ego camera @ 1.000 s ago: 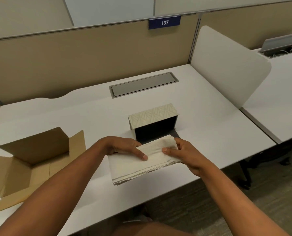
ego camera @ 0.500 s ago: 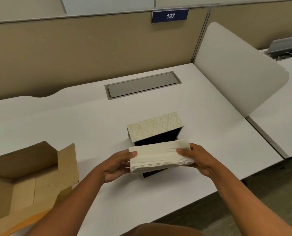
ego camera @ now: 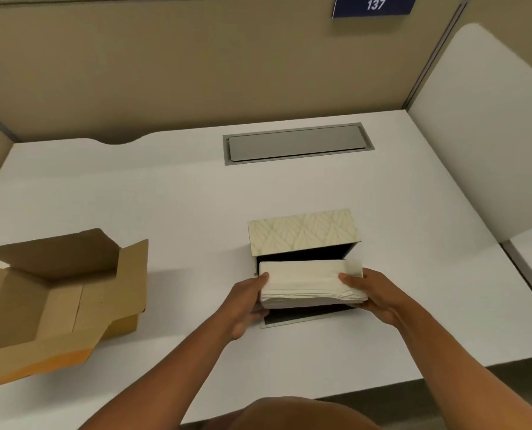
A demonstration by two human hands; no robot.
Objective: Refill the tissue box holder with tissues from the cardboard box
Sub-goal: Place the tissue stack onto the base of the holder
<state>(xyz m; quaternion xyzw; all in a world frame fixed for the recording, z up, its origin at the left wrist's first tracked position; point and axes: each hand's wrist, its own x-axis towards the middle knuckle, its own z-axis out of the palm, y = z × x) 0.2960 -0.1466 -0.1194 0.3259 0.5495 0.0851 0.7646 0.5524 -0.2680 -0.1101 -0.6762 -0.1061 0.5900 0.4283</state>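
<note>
Tissues [ego camera: 311, 282] lie crosswise, left hand [ego camera: 248, 301] and right hand [ego camera: 375, 294] gripping the ends.

Soft matt paper tissues [ego camera: 308, 279]; rough brown cardboard box [ego camera: 56, 293]; smooth matt desk [ego camera: 134, 197].

Cardboard box [ego camera: 50, 293]: left of the tissue box holder [ego camera: 303, 232]; you lose its left side past the frame edge.
</note>
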